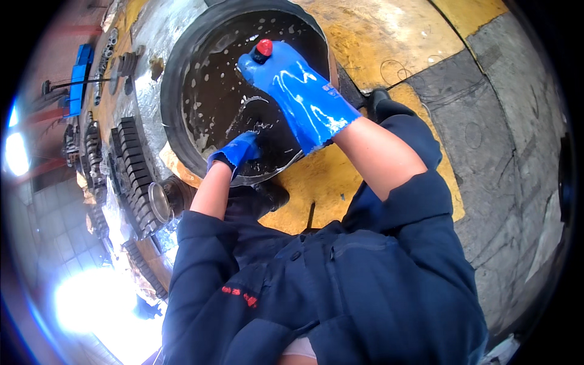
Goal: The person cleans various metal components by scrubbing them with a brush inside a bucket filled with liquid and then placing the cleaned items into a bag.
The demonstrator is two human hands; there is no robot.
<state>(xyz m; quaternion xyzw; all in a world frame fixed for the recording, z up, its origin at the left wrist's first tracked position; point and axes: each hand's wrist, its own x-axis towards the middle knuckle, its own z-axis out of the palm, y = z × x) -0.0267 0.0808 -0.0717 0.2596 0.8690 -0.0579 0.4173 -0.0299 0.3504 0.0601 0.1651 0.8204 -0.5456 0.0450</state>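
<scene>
A wide round tub with a thick dark rim holds murky dark liquid flecked with foam. Over its far side, my right hand, in a long blue rubber glove, is closed round a handle with a red and black end. The rest of that tool is hidden by the glove, so its kind does not show. My left hand, in a blue glove too, reaches into the liquid at the near side. Its fingers are under the surface, and ripples and a curved foam streak lie beside it.
Left of the tub lie black ridged metal parts, a round metal ring and stacked gears. A blue stand is farther left. Yellow plates and grey mats cover the floor to the right.
</scene>
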